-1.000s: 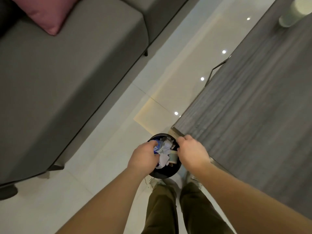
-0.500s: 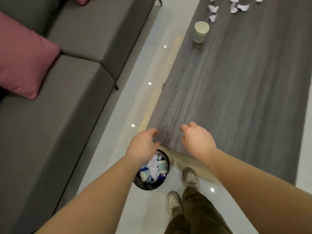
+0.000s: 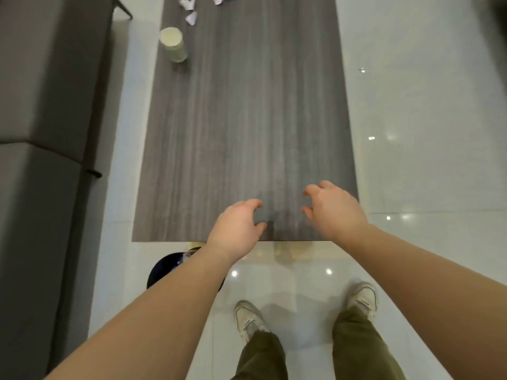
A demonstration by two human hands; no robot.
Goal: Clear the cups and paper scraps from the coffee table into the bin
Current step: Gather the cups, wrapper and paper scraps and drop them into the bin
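Head view, looking down along the coffee table. Nearest the viewer, two shoes [image 3: 248,319] stand on the tiled floor [image 3: 411,160], and the dark bin [image 3: 162,271] sits on the floor at near left, partly hidden beneath the left forearm, with crumpled scraps showing at its rim. Above the near edge of the surface [image 3: 247,133] hover the left hand [image 3: 236,229] and the right hand [image 3: 333,208], both empty, fingers loosely curled and gripping nothing. The long axis of the surface runs straight away from the viewer. Far along it, close to the left edge, stands one pale paper cup [image 3: 173,44], upright; beyond it lie white paper scraps [image 3: 191,17], some cut off by the top of the frame. Cup and scraps lie well apart from both hands, far and to the left, so the left hand appears the nearer for the coming reach.
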